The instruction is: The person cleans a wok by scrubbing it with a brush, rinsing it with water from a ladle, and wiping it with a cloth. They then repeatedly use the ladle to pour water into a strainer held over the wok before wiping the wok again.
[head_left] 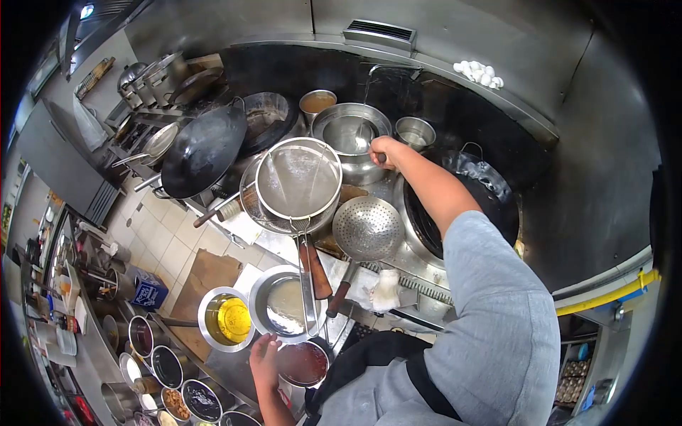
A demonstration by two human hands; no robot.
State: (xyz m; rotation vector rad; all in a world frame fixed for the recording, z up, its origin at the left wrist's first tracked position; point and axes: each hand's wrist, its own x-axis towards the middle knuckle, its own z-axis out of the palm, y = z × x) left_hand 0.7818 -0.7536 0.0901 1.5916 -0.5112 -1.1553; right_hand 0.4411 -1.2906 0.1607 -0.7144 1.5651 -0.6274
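My right hand (386, 152) is closed around the dark handle end of a ladle, whose bowl (364, 132) dips into the steel pot of water (339, 136) below a running tap (371, 71). Lower down, my left hand (265, 358) hangs loosely with fingers slightly bent and nothing visible in them. It is beside a bowl of dark red sauce (303, 363), just below a bowl of yellow oil (233, 319) and a steel pot of cloudy liquid (284, 305).
A fine strainer (298, 177) and a perforated skimmer (368, 228) lie between pot and bowls. A black wok (204, 153) leans at left; another wok (462, 206) sits under my right arm. Several sauce containers (167, 366) stand lower left. A white cloth (386, 290) rests on the stove edge.
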